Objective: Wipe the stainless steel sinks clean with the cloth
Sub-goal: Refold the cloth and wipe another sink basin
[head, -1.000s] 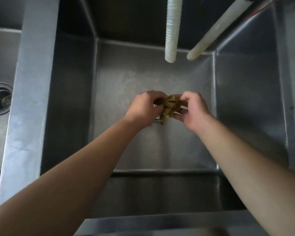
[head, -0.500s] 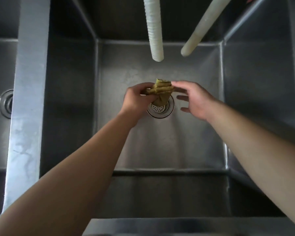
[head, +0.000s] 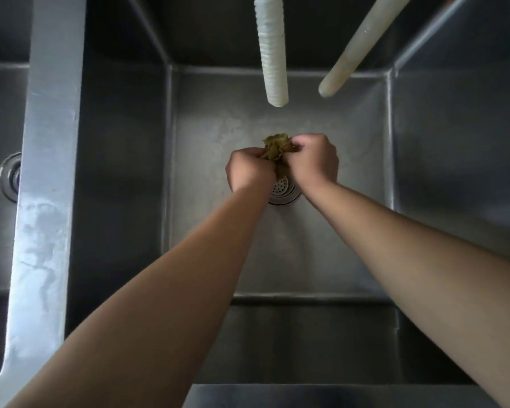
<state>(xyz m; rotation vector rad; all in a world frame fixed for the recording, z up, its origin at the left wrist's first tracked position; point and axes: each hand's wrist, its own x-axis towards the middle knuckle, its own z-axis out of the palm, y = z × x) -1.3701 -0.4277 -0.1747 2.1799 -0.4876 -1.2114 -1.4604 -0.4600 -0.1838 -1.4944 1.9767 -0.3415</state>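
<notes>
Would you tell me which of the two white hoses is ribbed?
The left hose, hanging straight down, is ribbed; the right hose slants and looks smooth.

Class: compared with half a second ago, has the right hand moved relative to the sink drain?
Yes. The right hand has closed in leftward over the drain and now grips the cloth together with the left hand.

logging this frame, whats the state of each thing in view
left hand: grips the cloth
right hand: grips the cloth
cloth: bunched between both hands, above the drain
drain: uncovered, partly hidden by the hands
ribbed hose: hangs over the sink, no water seen
smooth hose: hangs slanted, no water seen
</notes>
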